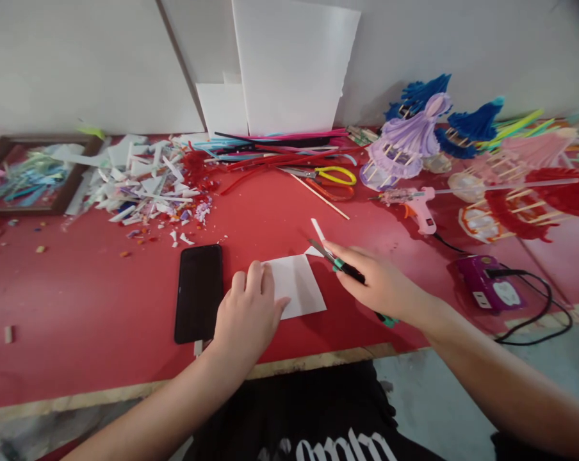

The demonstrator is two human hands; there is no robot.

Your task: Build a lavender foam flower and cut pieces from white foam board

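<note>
One white sheet [296, 285] lay flat on the red worktop [78, 307], near its front edge, and both hands were on it. The left hand [248, 314] pressed down on the sheet's left side, fingers [255, 278] curled and close together, holding nothing, simply pinning the piece in place. The right hand [380, 282] was wrapped around a craft knife [340, 264] with a green-and-black handle, fingers closed tight on it, and the blade tip rested at the sheet's upper right corner. Just beyond that corner a narrow white strip [317, 228] lay loose on the worktop.

Just beside the left hand, a black phone [199, 292] lay face up, almost touching the sheet's left edge. Farther back, a heap of white scraps [145, 186] with coloured crumbs spread over the left of the worktop, and a bundle of red, pink and blue sticks [275, 150] stretched along the wall. Yellow-handled scissors [330, 175] lay near those. To the right rested a pink glue gun [421, 208], and closer to the front a purple box [491, 285] with a black cable [549, 314] looping off it. Small fringed parasols [409, 137] in purple, blue, pink and red crowded the far right. White boards [289, 64] leaned upright against the wall.
</note>
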